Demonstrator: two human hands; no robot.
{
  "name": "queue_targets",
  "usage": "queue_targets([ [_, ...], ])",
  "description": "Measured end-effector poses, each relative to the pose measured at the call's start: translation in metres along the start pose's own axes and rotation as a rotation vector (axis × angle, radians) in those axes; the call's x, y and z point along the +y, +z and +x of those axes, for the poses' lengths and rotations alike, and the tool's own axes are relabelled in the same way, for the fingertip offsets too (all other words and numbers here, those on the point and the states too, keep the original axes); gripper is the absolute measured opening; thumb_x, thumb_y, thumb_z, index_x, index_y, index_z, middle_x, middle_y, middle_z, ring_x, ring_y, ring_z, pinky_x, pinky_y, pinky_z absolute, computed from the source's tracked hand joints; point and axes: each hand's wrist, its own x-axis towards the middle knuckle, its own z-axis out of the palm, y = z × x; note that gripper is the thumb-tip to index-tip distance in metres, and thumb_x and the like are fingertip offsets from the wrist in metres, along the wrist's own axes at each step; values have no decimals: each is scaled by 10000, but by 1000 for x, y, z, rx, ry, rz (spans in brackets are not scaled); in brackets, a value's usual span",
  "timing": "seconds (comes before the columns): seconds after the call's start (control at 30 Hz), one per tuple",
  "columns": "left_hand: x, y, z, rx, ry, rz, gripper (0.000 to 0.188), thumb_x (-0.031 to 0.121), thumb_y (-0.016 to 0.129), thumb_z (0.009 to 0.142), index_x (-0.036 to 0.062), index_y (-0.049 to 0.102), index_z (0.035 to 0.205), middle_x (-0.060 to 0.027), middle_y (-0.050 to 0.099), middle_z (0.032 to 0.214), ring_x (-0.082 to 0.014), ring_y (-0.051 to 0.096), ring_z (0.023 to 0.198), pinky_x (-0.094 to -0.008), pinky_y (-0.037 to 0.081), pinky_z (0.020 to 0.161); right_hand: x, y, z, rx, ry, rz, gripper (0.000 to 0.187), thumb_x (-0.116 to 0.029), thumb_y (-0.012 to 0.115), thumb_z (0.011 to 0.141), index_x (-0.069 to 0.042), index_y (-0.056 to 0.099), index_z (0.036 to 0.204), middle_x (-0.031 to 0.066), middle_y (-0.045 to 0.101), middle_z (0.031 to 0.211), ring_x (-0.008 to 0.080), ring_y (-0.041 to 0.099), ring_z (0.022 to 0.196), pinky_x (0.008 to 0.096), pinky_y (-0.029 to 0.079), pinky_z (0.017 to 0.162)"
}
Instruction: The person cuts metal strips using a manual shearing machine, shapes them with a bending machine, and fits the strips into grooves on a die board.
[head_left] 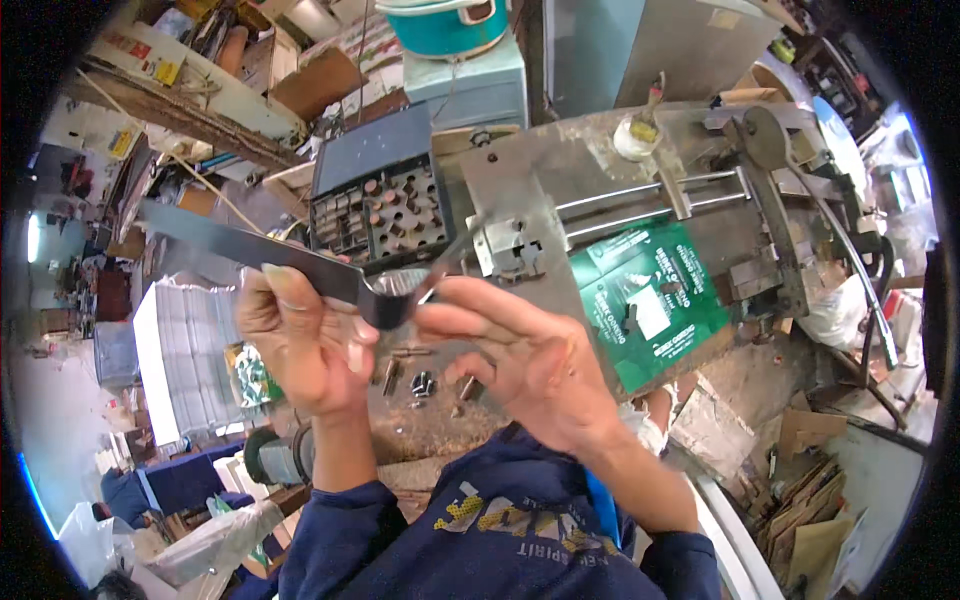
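My left hand (312,345) is clamped on a dark metal strip (328,276); my right hand (548,375) meets its curved end, grip unclear; beyond, an open case (375,150) holds metal pieces (397,212).

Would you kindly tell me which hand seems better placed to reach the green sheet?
Probably the right: the right hand is nearer the green sheet, while the left hand grips the dark strip.
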Motion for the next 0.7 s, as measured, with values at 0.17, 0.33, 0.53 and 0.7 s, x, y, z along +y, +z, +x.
queue_targets([
  [0.17, -35, 1, -19, -133, -185, -94, 272, 283, 528, 1043, 12, 513, 1042, -77, 513, 787, -135, 480, 650, -250, 415, 569, 13, -25, -7, 206, -109, 8, 572, -292, 693, 951, 70, 503, 1350, 186, 612, 1298, 234, 584, 1203, 341, 486, 937],
  [0.33, -65, 7, -34, -7, -295, -275, 247, 177, 615, 1001, -44, 606, 892, -182, 664, 754, -160, 589, 486, -231, 408, 390, 16, -49, 0, 282, -133, 50, 251, -194, 657, 980, -27, 547, 1131, 83, 668, 1063, 157, 635, 996, 303, 495, 833],
  [0.53, -73, 2, -42, 3, -418, -188, 221, 138, 618, 995, -48, 612, 877, -186, 672, 696, -170, 610, 501, -255, 449, 426, 28, -67, 0, 368, -105, 107, 195, -155, 645, 982, -49, 546, 1112, 70, 680, 1051, 140, 654, 928, 300, 522, 781],
  [0.7, -38, -11, -25, -507, -94, 960, 323, 265, 837, 814, -14, 677, 841, -141, 696, 729, -187, 648, 578, -306, 478, 499, -19, -107, 12, 350, -201, -501, 275, -224, 667, 967, -40, 551, 1136, 101, 685, 914, 192, 668, 838, 327, 537, 770],
])
